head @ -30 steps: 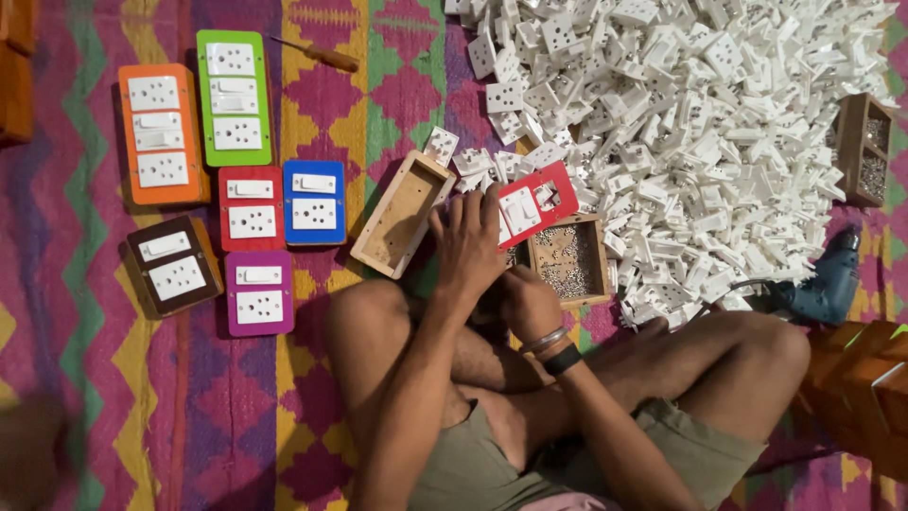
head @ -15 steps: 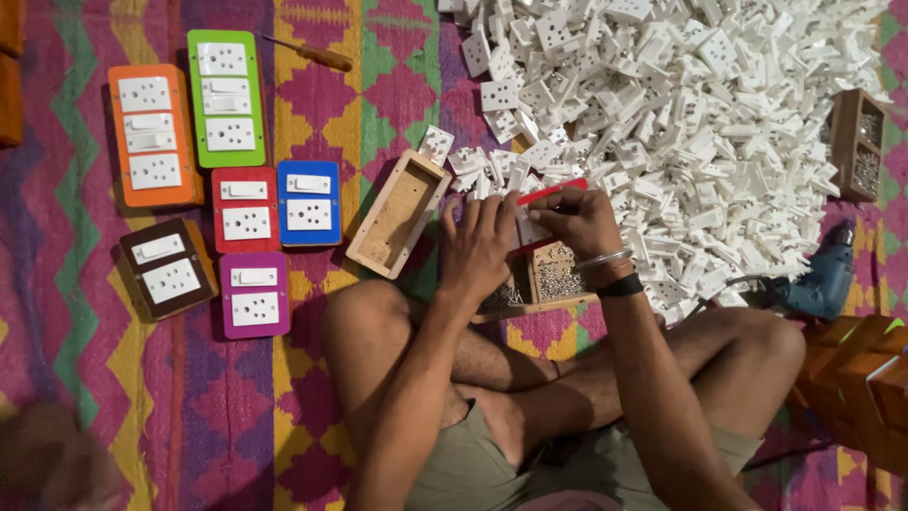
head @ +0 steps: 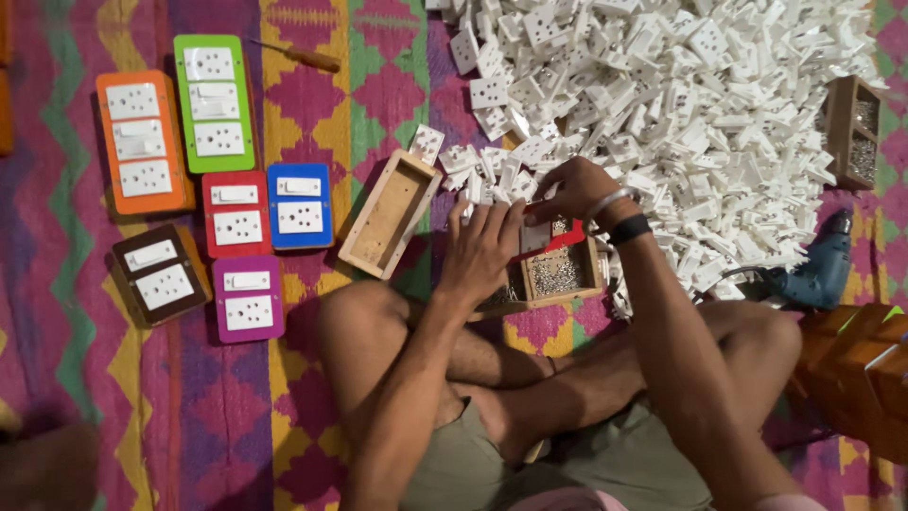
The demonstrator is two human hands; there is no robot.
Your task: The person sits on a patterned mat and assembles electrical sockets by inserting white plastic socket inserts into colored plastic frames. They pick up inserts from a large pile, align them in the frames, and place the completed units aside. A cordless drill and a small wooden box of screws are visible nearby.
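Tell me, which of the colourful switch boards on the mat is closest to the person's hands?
The blue square switch board, lying beside the red one. Only the empty wooden box separates it from the left hand; the others lie farther left.

A huge heap of white socket parts (head: 681,114) is crowding the upper right of the frame. An empty wooden box (head: 390,214) and coloured switch boards (head: 218,104) are blocking the left, leaving bare mat (head: 369,104) lying open at upper centre. A blue drill (head: 818,273) is hemming in the right edge.

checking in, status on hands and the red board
Left hand and right hand both gripping red switch board. Above wooden screw box. Nothing blocking.
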